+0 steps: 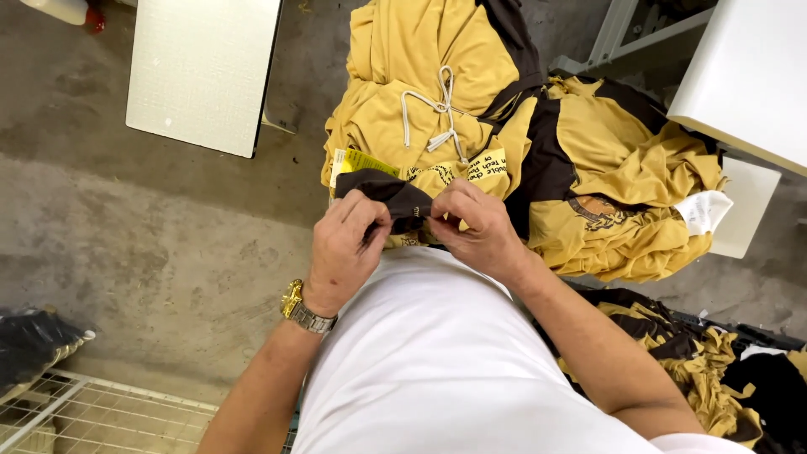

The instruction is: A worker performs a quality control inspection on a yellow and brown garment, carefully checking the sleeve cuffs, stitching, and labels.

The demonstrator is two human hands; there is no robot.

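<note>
At the bottom of the frame the person's white shirt fills the near view, and both forearms rise from it toward the centre. The left hand, with a gold watch at the wrist, has its grip clamped on a dark brown cuff; the right hand pinches the same cuff from the other side, fingers together on the cloth. The cuff sits at frame centre, just in front of the pile and joined to a garment in it.

Beyond the hands a pile of yellow-and-brown garments fills the upper middle and right; a white drawstring lies across the top one and a yellow tag shows just above the left hand. What carries the pile is hidden beneath it. More such garments lie at lower right, cut off by the edge.

The floor is bare grey concrete, stained. A white wire rack sits at lower left, with a black bag above it, both cropped. A white panel stands at upper left and a white counter at upper right, only partly in view.
</note>
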